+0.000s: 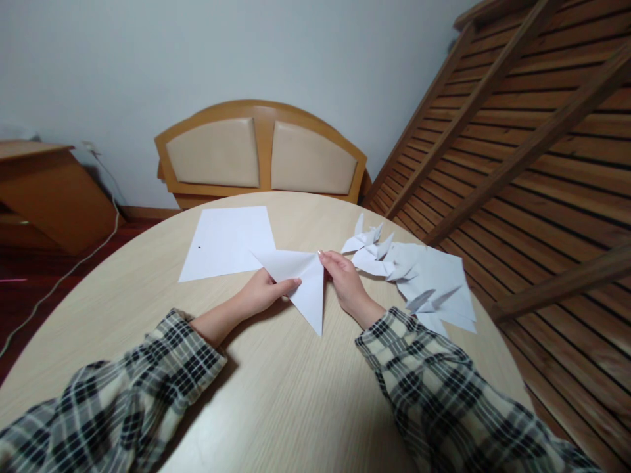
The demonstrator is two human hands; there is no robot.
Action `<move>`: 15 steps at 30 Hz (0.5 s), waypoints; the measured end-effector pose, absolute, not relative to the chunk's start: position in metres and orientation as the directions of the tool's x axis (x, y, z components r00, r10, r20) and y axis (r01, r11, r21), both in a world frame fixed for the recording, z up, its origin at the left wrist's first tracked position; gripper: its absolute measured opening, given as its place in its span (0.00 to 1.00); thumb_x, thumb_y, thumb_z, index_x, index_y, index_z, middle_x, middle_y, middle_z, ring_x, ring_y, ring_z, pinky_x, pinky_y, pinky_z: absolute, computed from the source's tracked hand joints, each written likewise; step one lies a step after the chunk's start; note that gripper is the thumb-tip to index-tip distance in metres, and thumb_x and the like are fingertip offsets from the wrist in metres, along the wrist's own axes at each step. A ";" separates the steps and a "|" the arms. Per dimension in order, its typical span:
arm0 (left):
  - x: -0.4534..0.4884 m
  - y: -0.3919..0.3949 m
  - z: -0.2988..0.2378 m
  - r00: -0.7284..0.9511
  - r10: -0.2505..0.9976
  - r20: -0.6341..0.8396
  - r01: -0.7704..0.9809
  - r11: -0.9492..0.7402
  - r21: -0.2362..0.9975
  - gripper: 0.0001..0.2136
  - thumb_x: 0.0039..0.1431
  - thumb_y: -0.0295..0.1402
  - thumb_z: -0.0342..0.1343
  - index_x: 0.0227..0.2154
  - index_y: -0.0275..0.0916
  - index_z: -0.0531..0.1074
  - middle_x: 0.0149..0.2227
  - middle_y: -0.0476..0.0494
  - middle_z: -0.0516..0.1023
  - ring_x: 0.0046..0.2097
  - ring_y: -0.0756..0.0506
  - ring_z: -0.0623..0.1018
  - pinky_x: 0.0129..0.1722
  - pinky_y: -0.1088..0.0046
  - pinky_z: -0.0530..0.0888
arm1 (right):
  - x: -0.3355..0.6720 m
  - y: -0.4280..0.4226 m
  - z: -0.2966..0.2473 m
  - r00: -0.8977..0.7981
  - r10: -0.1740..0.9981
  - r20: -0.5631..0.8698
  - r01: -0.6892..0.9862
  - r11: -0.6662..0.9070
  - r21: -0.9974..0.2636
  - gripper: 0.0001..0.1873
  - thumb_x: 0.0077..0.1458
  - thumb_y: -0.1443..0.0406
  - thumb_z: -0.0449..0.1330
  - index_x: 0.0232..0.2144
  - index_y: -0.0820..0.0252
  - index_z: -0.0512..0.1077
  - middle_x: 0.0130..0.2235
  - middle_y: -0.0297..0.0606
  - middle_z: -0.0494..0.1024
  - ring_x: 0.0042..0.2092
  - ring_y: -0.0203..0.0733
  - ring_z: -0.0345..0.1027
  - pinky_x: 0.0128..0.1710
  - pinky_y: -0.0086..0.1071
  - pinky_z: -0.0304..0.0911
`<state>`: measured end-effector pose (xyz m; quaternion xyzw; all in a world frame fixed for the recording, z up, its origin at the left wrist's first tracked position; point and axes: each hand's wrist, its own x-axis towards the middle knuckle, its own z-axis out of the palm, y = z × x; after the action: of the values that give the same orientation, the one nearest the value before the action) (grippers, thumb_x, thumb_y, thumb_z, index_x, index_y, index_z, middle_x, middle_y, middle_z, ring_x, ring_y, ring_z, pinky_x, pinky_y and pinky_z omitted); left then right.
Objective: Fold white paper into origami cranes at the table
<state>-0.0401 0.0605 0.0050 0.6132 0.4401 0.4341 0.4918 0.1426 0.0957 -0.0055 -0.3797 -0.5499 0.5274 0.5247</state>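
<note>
A folded sheet of white paper is held between my two hands above the table, its pointed corners reaching left, down and to the upper right. My left hand grips its lower left edge, thumb on top and the other fingers partly hidden behind. At the upper right corner, my right hand pinches the paper between thumb and fingers. A crease runs from near that corner towards the middle. Just right of my right hand stand several folded paper cranes.
A flat white sheet with a small dark dot lies at the back left of the round table. More paper lies under and beside the cranes at the right. Behind stand a padded headboard and wooden slats.
</note>
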 end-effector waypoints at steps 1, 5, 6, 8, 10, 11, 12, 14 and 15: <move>-0.040 0.060 0.005 0.242 0.966 0.097 0.115 -0.127 0.985 0.12 0.49 0.35 0.61 0.36 0.33 0.74 0.36 0.38 0.79 0.35 0.44 0.76 0.35 0.68 0.73 | 0.143 0.096 -0.005 -0.161 0.972 0.173 -0.128 0.153 -0.980 0.19 0.49 0.49 0.63 0.24 0.57 0.69 0.26 0.31 0.66 0.29 0.36 0.57 0.29 0.31 0.54; -0.042 0.061 0.005 0.281 0.955 0.092 0.142 -0.136 0.981 0.15 0.49 0.35 0.61 0.39 0.32 0.75 0.40 0.36 0.80 0.38 0.43 0.77 0.41 0.66 0.73 | 0.143 0.096 -0.007 -0.173 0.968 0.183 -0.101 0.168 -0.981 0.20 0.48 0.48 0.64 0.24 0.57 0.68 0.26 0.31 0.65 0.29 0.36 0.56 0.30 0.31 0.53; -0.042 0.061 0.004 0.289 0.953 0.097 0.148 -0.144 0.979 0.15 0.49 0.35 0.61 0.39 0.32 0.75 0.41 0.36 0.80 0.39 0.43 0.77 0.42 0.66 0.73 | 0.143 0.096 -0.007 -0.173 0.967 0.187 -0.092 0.173 -0.981 0.20 0.49 0.48 0.63 0.23 0.57 0.68 0.25 0.31 0.64 0.29 0.36 0.56 0.30 0.31 0.53; -0.042 0.062 0.002 0.299 0.948 0.104 0.160 -0.157 0.974 0.15 0.50 0.35 0.60 0.39 0.32 0.76 0.40 0.36 0.80 0.39 0.43 0.77 0.42 0.65 0.73 | 0.143 0.097 -0.009 -0.171 0.966 0.193 -0.075 0.182 -0.980 0.22 0.49 0.47 0.63 0.22 0.57 0.66 0.24 0.29 0.62 0.27 0.35 0.54 0.29 0.31 0.52; -0.042 0.063 0.000 0.309 0.945 0.104 0.168 -0.162 0.972 0.15 0.52 0.37 0.59 0.39 0.32 0.76 0.40 0.35 0.80 0.38 0.43 0.76 0.41 0.65 0.72 | 0.143 0.098 -0.010 -0.172 0.965 0.200 -0.071 0.190 -0.979 0.23 0.49 0.47 0.62 0.21 0.57 0.63 0.23 0.28 0.60 0.26 0.35 0.53 0.28 0.31 0.50; -0.042 0.063 0.000 0.313 0.944 0.102 0.170 -0.161 0.972 0.15 0.53 0.38 0.59 0.38 0.32 0.76 0.39 0.36 0.80 0.37 0.44 0.76 0.40 0.66 0.72 | 0.143 0.099 -0.011 -0.172 0.963 0.208 -0.070 0.199 -0.978 0.23 0.50 0.46 0.62 0.21 0.57 0.62 0.23 0.28 0.60 0.26 0.35 0.52 0.27 0.31 0.50; -0.042 0.064 -0.001 0.316 0.944 0.098 0.171 -0.159 0.972 0.15 0.54 0.39 0.58 0.38 0.32 0.76 0.38 0.36 0.80 0.37 0.44 0.76 0.39 0.67 0.72 | 0.143 0.099 -0.012 -0.171 0.961 0.219 -0.068 0.211 -0.975 0.23 0.51 0.46 0.61 0.21 0.57 0.61 0.23 0.28 0.59 0.26 0.35 0.52 0.27 0.31 0.49; -0.042 0.064 -0.002 0.317 0.944 0.091 0.178 -0.153 0.972 0.15 0.55 0.42 0.57 0.36 0.32 0.76 0.36 0.37 0.80 0.34 0.45 0.75 0.37 0.68 0.71 | 0.143 0.100 -0.014 -0.171 0.955 0.241 -0.055 0.235 -0.970 0.23 0.53 0.46 0.60 0.22 0.56 0.60 0.23 0.28 0.58 0.26 0.35 0.52 0.27 0.31 0.49; -0.042 0.064 -0.002 0.314 0.945 0.089 0.185 -0.153 0.971 0.16 0.56 0.43 0.56 0.35 0.32 0.76 0.35 0.38 0.80 0.33 0.45 0.75 0.35 0.69 0.71 | 0.143 0.100 -0.015 -0.171 0.954 0.247 -0.045 0.243 -0.969 0.23 0.53 0.46 0.60 0.22 0.56 0.60 0.23 0.28 0.58 0.26 0.35 0.52 0.26 0.31 0.49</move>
<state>-0.0420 0.0639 -0.0020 0.6500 0.4349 0.3923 0.4842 0.1430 0.1001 -0.0145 -0.3823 -0.5943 0.4821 0.5179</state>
